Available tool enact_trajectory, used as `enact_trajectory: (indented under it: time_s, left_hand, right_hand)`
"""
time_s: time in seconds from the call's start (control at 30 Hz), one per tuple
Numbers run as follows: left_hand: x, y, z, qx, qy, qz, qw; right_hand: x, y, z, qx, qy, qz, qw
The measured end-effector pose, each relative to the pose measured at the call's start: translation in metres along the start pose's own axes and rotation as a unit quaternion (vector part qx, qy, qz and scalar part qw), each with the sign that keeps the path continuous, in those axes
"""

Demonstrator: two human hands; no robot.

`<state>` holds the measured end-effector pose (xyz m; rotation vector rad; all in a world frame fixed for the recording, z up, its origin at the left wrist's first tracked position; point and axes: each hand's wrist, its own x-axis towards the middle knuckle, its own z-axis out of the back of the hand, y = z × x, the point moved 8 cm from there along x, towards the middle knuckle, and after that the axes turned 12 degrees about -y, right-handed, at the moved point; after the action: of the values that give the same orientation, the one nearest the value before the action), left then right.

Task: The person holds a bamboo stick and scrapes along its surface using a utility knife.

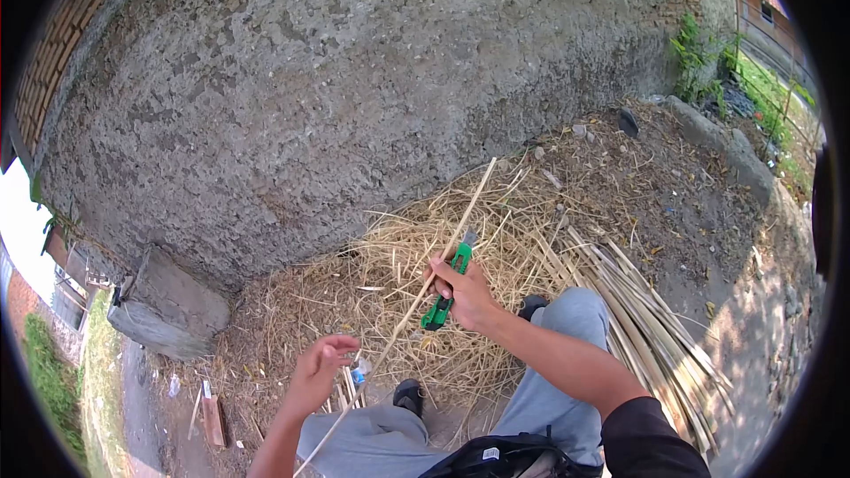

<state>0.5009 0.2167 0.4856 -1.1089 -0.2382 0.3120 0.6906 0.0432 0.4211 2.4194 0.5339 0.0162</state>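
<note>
A green box cutter (pixel 439 311) with its blade out at the top is in my right hand (pixel 464 291). The same hand also holds a long, thin bamboo strip (pixel 400 326), which runs slantwise from near the wall down to my left leg. My left hand (pixel 317 372) is off the strip, a little to its left, with its fingers apart and slightly curled. Nothing shows in it. Thin pale shavings (pixel 478 345) lie in a heap on the ground beneath my right hand.
A bundle of split bamboo strips (pixel 651 327) lies to the right of my legs. Ahead rises a rough wall (pixel 354 97). A big stone block (pixel 173 301) stands at the left, with a wooden piece (pixel 213 420) below it. A dark object (pixel 628 122) lies near the wall.
</note>
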Motion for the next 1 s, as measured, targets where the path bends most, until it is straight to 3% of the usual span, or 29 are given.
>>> enact_trajectory:
  time_s: [0.1,0.2,0.23,0.3,0.47,0.53,0.57,0.6,0.67,0.77,0.87,1.0]
  left_hand:
    - [0.038,0.02,-0.071,-0.157,0.113,0.189,0.963]
    - [0.035,0.024,-0.113,-0.14,0.194,0.244,0.94]
    - [0.035,0.026,-0.119,-0.187,0.139,0.254,0.939]
    - [0.031,0.031,-0.12,-0.202,0.116,0.272,0.934]
    - [0.027,0.044,-0.105,-0.202,0.054,0.277,0.938]
    - [0.026,0.054,-0.105,-0.209,0.051,0.279,0.936]
    - [0.026,0.061,-0.108,-0.226,0.043,0.277,0.933]
    - [0.027,0.067,-0.11,-0.244,0.035,0.275,0.929]
    - [0.025,0.074,-0.113,-0.247,0.04,0.277,0.928]
    - [0.014,0.082,-0.121,-0.317,0.081,0.339,0.882]
    - [0.005,0.077,-0.116,-0.303,0.058,0.325,0.894]
    - [-0.007,0.093,-0.119,-0.286,0.069,0.354,0.888]
  right_hand:
    - [0.006,-0.011,0.002,-0.003,0.034,-0.033,0.999]
    - [0.01,-0.011,0.003,-0.055,0.037,-0.032,0.997]
    - [0.009,-0.012,0.004,-0.074,0.018,-0.052,0.996]
    - [0.012,-0.017,0.016,-0.16,-0.019,-0.099,0.982]
    - [0.018,-0.008,0.057,-0.316,-0.123,-0.085,0.937]
    - [0.026,0.02,0.045,-0.506,-0.044,0.21,0.836]
    - [0.013,0.036,0.027,-0.577,-0.015,0.245,0.779]
    - [0.009,0.037,0.027,-0.581,-0.013,0.244,0.776]
    - [-0.009,0.044,0.007,-0.623,0.044,0.393,0.675]
    - [-0.012,0.034,0.01,-0.682,0.071,0.357,0.634]
    - [-0.021,0.03,0.002,-0.703,0.062,0.366,0.607]
    - [-0.021,0.017,0.003,-0.716,0.075,0.324,0.614]
